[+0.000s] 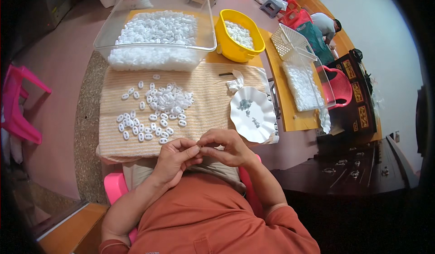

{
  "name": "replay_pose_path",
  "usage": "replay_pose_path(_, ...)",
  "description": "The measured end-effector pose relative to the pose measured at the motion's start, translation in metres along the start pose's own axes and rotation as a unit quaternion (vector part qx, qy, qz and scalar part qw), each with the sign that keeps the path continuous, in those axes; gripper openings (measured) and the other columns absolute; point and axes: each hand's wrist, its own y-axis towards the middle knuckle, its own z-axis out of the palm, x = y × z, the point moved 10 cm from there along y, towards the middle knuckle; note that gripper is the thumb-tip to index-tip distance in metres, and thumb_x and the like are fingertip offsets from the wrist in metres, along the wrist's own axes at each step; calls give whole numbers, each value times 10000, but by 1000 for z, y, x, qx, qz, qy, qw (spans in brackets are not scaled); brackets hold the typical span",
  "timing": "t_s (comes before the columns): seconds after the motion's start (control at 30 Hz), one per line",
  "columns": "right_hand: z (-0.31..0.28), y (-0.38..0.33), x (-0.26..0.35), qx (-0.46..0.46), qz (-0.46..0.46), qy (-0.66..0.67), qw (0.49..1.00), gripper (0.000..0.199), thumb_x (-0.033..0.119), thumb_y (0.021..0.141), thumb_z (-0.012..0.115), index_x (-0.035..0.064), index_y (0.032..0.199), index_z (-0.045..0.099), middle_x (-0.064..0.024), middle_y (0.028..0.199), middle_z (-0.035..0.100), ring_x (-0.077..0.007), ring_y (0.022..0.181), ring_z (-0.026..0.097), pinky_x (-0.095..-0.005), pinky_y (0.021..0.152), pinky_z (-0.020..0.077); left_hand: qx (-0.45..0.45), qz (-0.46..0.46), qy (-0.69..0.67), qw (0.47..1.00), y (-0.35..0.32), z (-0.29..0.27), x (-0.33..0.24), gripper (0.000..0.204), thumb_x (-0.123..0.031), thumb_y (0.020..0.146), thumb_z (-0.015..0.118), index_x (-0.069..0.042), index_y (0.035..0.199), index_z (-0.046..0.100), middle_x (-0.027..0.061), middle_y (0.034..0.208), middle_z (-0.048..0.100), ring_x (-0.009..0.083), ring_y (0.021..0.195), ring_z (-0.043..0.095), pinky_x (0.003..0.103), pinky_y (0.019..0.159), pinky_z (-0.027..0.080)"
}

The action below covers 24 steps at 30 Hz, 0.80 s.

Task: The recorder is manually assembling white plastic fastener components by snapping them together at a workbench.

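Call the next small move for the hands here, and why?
Probably finish joining the tiny piece pinched between both hands, then set it down. The left hand and right hand meet fingertip to fingertip over the lap, too close to tell what they hold. Loose white oval parts lie on the striped cloth, and small dark bits sit in the white scalloped dish beside the right hand.

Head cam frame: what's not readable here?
- Whatever is pinched between the left hand and right hand: covered by the fingertips, too small.
- Small dark bits on the white scalloped plate: too small to identify.
- Pink stool under the person: mostly hidden by body.
- Frame corners: black from fisheye rim.
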Motion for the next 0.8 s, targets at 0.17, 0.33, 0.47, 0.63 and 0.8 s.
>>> replay_pose_path(0.17, -27, -15, -8, -66, 32, -55, 996, 196, -33, 793, 676, -7, 981, 625, -98, 843, 642, -153, 760, 631, -265, 664, 499, -2, -6, -2, 1000, -2, 0, 1, 99, -41, 869, 630, -20, 965, 614, 59, 865, 651, 140, 777, 646, 283, 708, 575)
replay_pose_path(0.33, -101, -41, -33, -183, 111, -248, 945, 177, -28, 771, 686, -9, 940, 636, -98, 782, 644, -136, 725, 641, -261, 629, 518, -8, -7, 0, 1000, -1, -1, 1, 148, -53, 879, 626, -20, 1020, 595, 60, 893, 638, 135, 803, 638, 284, 725, 576)
replay_pose_path(0.47, -136, -53, -51, -204, 136, -407, 880, 230, 20, 740, 696, 19, 967, 660, -127, 808, 663, -229, 709, 655, -315, 646, 521, -2, -9, 6, 1000, -1, 2, 3, 159, -54, 880, 626, -20, 1031, 593, 58, 894, 637, 135, 811, 636, 283, 728, 575)
replay_pose_path(0.63, -140, -48, -57, -182, 171, -420, 872, 218, 53, 733, 681, 27, 950, 666, -123, 814, 662, -276, 773, 636, -368, 713, 503, -4, -11, 7, 1000, 0, 0, 4, 153, -56, 883, 621, -21, 1031, 598, 59, 892, 639, 131, 797, 634, 280, 727, 575)
replay_pose_path(0.8, -140, -47, -73, -169, 176, -416, 876, 164, 80, 754, 658, 28, 909, 658, -137, 807, 657, -313, 787, 622, -396, 720, 487, -5, -13, 7, 1000, 0, 0, 4, 136, -55, 887, 614, -24, 1019, 602, 59, 886, 639, 125, 789, 633, 273, 721, 575)
